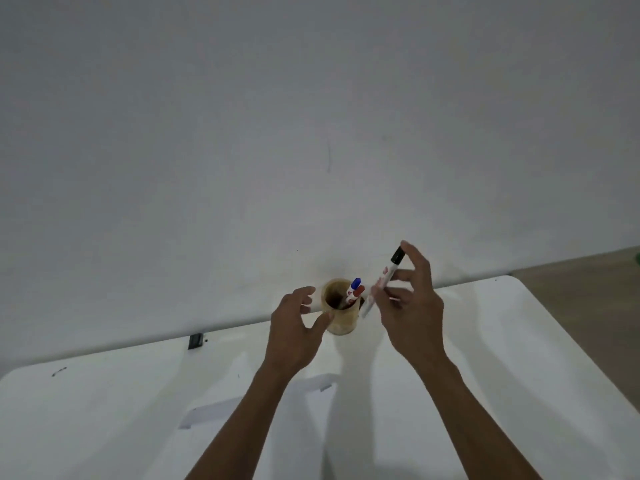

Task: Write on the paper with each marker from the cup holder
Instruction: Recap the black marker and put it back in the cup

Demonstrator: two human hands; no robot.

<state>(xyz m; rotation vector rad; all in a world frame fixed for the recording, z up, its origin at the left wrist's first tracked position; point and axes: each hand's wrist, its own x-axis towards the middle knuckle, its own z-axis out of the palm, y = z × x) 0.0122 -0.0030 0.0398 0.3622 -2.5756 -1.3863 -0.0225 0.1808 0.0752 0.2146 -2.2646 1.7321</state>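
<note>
A tan wooden cup holder [341, 322] stands at the far edge of the white table [502, 341], against the wall. A blue-capped marker [354, 285] and a red-capped marker [358, 292] lean inside it. My right hand [410, 306] holds a black-capped white marker [382, 280] tilted in the air just right of the cup, clear of the rim. My left hand [294, 327] is beside the cup's left wall, fingers curled and apart, thumb tip at the cup's side. A white sheet of paper [221, 407] lies on the table under my forearms, partly hidden.
A plain grey-white wall [311, 133] rises directly behind the table. A small black object [196, 340] sits at the table's back edge on the left. Small dark marks [59, 371] dot the far left tabletop. Wooden floor [588, 306] shows at the right.
</note>
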